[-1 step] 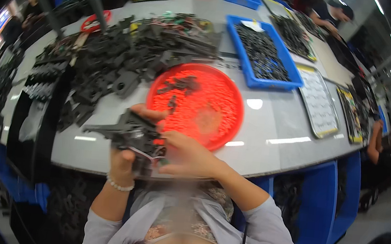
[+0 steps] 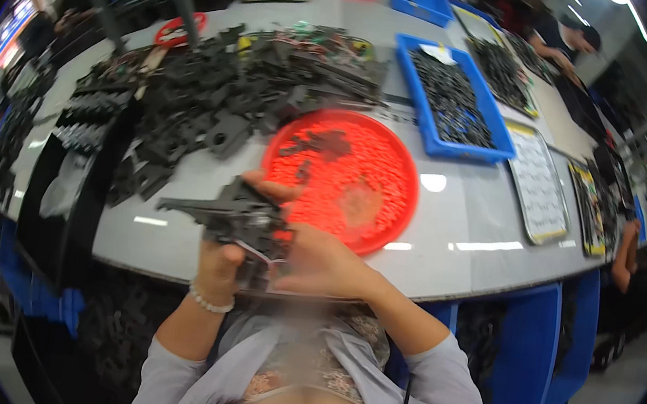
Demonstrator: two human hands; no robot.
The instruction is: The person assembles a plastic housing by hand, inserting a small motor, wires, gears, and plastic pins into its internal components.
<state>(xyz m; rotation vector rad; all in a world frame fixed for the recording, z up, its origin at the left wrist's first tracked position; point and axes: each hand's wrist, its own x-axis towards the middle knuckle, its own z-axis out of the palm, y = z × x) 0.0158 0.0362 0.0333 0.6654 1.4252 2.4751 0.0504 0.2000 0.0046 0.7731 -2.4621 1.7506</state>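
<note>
Black plastic part [image 2: 238, 215], a flat, angular moulded piece with a long arm pointing toward the left of the frame, is sitting just below the centre of the picture, over the near edge of the worktop [image 2: 465, 218]. A thin pale wire is running across its lower right side. The left hand [image 2: 222, 264], with a bead bracelet on its wrist, is gripping the part from below, thumb pressing up against it and another fingertip showing at its top edge. The right hand [image 2: 320, 264] is closing its fingers on the part's right end, at the wire.

The underside of the part is being covered by both hands, and motion blur is smearing the right hand, so exactly what those fingers are pinching is hard to make out. Small details on the part are blending into its dark surface.

Just above and to the right, a round red tray [image 2: 387, 201] is lying on the worktop, carrying a few dark pieces. A heap of black parts [image 2: 224, 95] is filling the upper left, and a blue bin [image 2: 497, 146] of small dark pieces is standing at the upper right. Bare grey worktop is showing to the right of the tray and in a strip between the heap and the near edge, which is curving across the lower middle of the frame.
</note>
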